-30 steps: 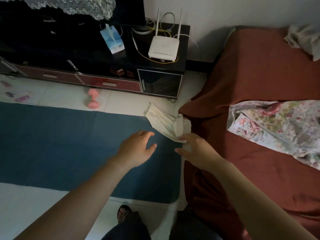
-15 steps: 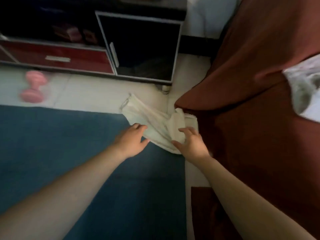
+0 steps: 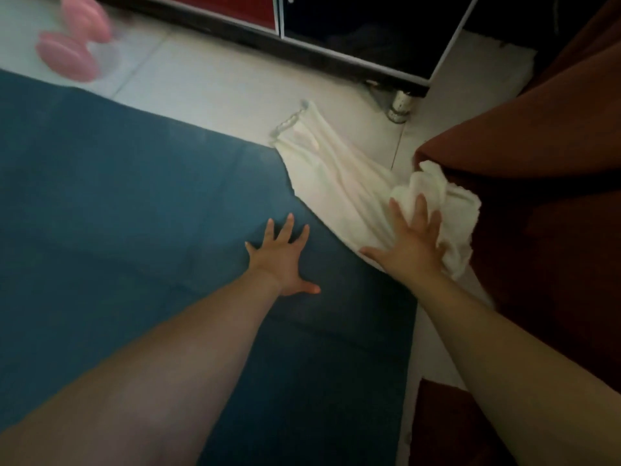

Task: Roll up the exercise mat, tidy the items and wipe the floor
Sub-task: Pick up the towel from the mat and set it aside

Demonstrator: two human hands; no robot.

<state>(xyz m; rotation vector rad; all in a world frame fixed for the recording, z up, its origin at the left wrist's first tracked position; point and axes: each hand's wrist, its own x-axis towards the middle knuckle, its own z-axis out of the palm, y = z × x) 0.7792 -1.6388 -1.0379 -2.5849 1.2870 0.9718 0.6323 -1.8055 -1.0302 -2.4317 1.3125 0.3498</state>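
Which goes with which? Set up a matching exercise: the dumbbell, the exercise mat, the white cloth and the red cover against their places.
Things:
1. dumbbell
2. exercise mat
3. white cloth
4. red cover

Places:
A. under the spread right hand
B. along the right side of the view
C. under the flat left hand
D. on the floor tiles, top left

Pairs: 1-D, 2-C, 3-A, 4-B

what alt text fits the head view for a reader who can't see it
A person's right hand presses spread fingers onto a white towel on the tiled floor, at the corner of a blue mat, while the left hand lies flat on the mat. A blurred pink dumbbell sits on the floor at top left.
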